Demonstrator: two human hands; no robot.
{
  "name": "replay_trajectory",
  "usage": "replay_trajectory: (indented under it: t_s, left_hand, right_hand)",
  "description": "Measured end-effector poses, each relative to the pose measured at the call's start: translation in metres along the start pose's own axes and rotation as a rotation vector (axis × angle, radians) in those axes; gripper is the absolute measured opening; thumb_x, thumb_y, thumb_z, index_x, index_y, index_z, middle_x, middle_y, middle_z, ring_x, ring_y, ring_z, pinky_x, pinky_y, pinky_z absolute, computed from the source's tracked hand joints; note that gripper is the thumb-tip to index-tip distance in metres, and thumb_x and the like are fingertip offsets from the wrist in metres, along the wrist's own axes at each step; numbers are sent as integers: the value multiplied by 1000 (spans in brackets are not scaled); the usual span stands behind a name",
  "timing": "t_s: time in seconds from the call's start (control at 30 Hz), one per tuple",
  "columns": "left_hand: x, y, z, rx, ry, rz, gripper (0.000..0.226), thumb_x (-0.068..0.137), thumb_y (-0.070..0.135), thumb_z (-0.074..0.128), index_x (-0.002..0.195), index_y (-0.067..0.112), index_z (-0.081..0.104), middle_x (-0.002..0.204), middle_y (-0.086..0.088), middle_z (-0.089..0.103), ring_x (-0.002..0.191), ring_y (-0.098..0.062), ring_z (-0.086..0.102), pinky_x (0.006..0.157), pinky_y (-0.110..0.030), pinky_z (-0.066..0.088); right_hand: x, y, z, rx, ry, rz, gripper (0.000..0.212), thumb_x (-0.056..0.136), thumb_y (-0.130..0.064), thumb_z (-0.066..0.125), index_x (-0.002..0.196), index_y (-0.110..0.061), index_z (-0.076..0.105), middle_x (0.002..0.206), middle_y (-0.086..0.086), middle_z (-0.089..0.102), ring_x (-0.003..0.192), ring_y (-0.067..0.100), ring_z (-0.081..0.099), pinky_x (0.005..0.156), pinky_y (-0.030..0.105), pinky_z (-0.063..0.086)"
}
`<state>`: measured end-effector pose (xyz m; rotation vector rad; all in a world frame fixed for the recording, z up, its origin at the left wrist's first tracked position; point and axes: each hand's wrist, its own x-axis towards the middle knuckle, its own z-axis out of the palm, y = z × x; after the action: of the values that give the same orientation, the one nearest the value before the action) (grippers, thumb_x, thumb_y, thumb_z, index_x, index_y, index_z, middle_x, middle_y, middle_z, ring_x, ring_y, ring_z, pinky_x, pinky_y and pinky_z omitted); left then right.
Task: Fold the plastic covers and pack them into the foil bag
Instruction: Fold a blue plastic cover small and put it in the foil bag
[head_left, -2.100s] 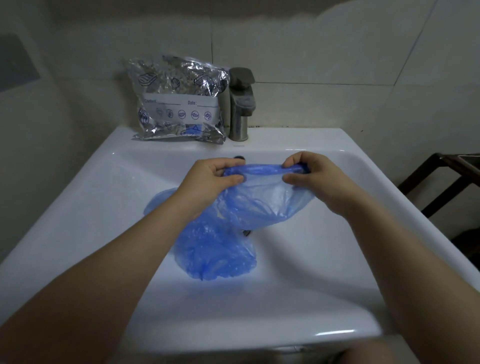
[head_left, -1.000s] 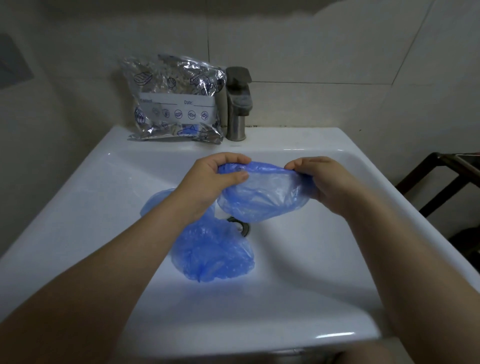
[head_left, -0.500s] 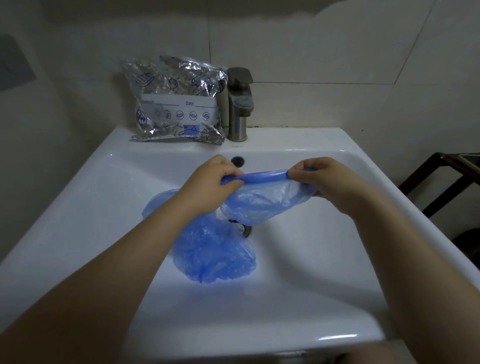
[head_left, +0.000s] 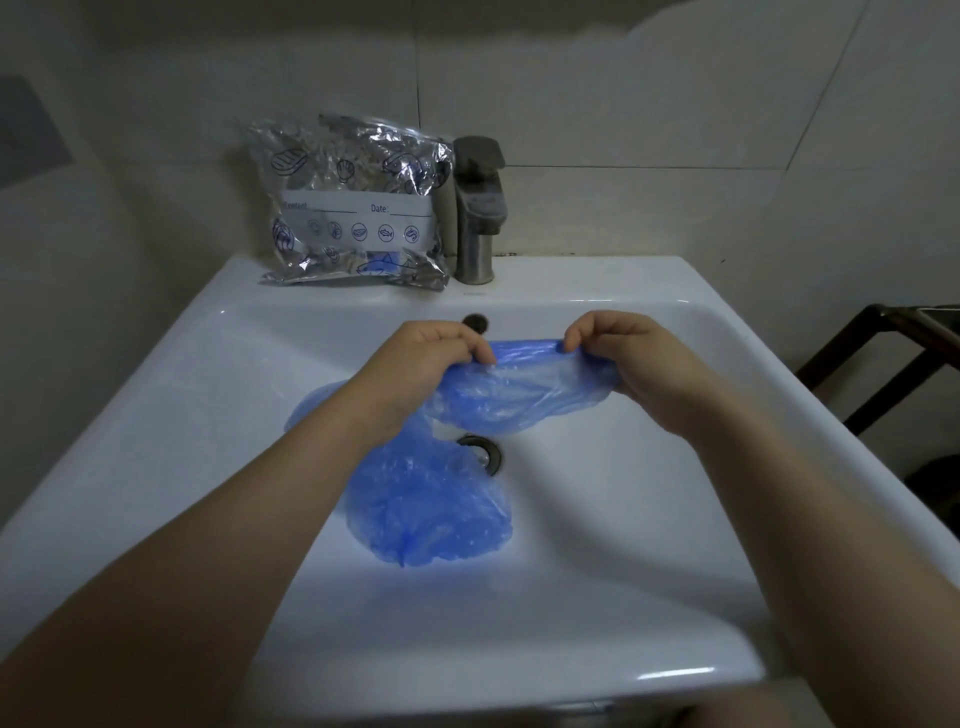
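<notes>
Head view looks down into a white sink (head_left: 675, 519). Both hands hold one blue cover (head_left: 519, 395) above the basin, stretched between them by its upper edge. Left hand (head_left: 431, 358) pinches the cover's left end with curled fingers; right hand (head_left: 634, 358) pinches the right end, fingers curled over the edge. The cover's loose body sags below the hands, just over the drain (head_left: 483, 452). A second cover (head_left: 426, 504) lies crumpled on the basin floor, beside the drain and partly under the left forearm. At the sink's back edge a foil bag (head_left: 358, 208) stands upright against the wall, touching the tap (head_left: 478, 208) on its right. A dark frame (head_left: 883, 364) stands beyond the sink's right edge.
</notes>
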<state>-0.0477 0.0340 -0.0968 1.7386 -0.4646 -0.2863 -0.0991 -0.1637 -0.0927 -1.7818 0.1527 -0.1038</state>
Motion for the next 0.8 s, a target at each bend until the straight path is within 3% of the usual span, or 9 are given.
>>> replay_trajectory:
  t_s: [0.1, 0.2, 0.27, 0.37, 0.5, 0.63, 0.8]
  left_hand:
    - [-2, 0, 0, 11, -13, -110, 31, 79, 29, 68, 52, 19, 55, 51, 6, 52, 50, -9, 46, 55, -22, 35]
    - [-1, -4, -1, 119, -4, -127, 46, 80, 27, 71, 50, 20, 37, 43, 9, 37, 43, -8, 34, 48, -23, 28]
    - [1, -5, -4, 138, 8, -102, 50, 78, 20, 74, 53, 21, 31, 45, 10, 32, 42, -6, 29, 46, -22, 24]
    - [1, -5, -10, 102, -48, -34, 38, 76, 6, 73, 62, 19, 40, 61, 5, 42, 50, -4, 39, 50, -16, 34]
    - [-2, -6, -12, 104, -181, 9, 24, 79, 0, 69, 80, 19, 55, 82, 0, 58, 71, -8, 57, 68, -18, 47]
    - [-3, -2, -12, 22, -212, 25, 29, 81, -6, 64, 93, 20, 61, 87, 4, 63, 70, 1, 63, 66, -13, 50]
    - [-1, -5, -13, 127, -126, 84, 29, 78, -3, 69, 93, 21, 68, 84, 7, 67, 70, 4, 61, 70, -9, 48]
  right_hand:
    - [2, 3, 11, -13, 73, 41, 34, 85, 5, 36, 64, -14, 55, 67, 5, 50, 63, 17, 42, 55, 25, 30]
    - [-1, 4, 16, -128, 9, 18, 17, 87, -10, 59, 70, -13, 57, 68, 5, 54, 63, 15, 47, 57, 23, 37]
    - [-3, 1, 13, -238, -68, -18, 14, 82, -8, 66, 74, -15, 57, 74, 4, 57, 67, 13, 52, 59, 19, 42]
    - [-4, -3, 3, -274, -55, -86, 21, 82, 1, 63, 75, -18, 57, 72, 2, 56, 63, 11, 51, 54, 12, 43]
    - [-4, -2, -7, -280, -71, -79, 22, 86, 1, 60, 75, -17, 55, 67, 1, 55, 50, 1, 52, 49, 14, 45]
    - [-3, 0, -14, -173, -127, -30, 19, 88, -1, 59, 78, -17, 55, 71, 7, 57, 55, 12, 54, 50, 21, 49]
    - [-2, 0, -15, -237, -104, -26, 17, 87, -2, 59, 77, -14, 58, 70, 4, 59, 53, 9, 56, 51, 21, 49]
